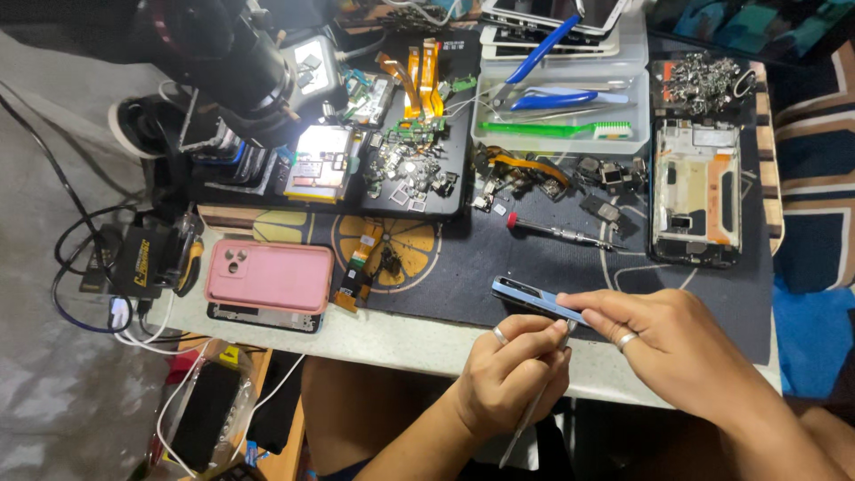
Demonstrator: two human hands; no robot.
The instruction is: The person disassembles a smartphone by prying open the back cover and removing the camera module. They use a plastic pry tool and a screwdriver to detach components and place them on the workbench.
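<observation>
the left hand (512,370) is closed in a pen-like grip on a thin metal tool (532,411), whose tip meets the edge of a blue phone (534,298); a ring sits on one finger. the right hand (663,334) pinches the phone's near end, fingers wrapped over it, also wearing a ring. the phone is lifted edge-on just above the front rim of the dark work mat (499,267), near the table's front edge.

just beyond the hands a red-capped screwdriver (561,232) lies on the mat. to the right of it rests an opened phone frame (695,191), with a pile of small metal parts (704,80) above it. to the left, a pink phone case (269,276) lies on a dark phone. farther back, a clear tray (561,138) holds a green brush (557,130) and blue-handled tweezers (552,98). loose flex cables and boards are scattered across the middle, and a black microscope (223,62) leans in at the upper left.
</observation>
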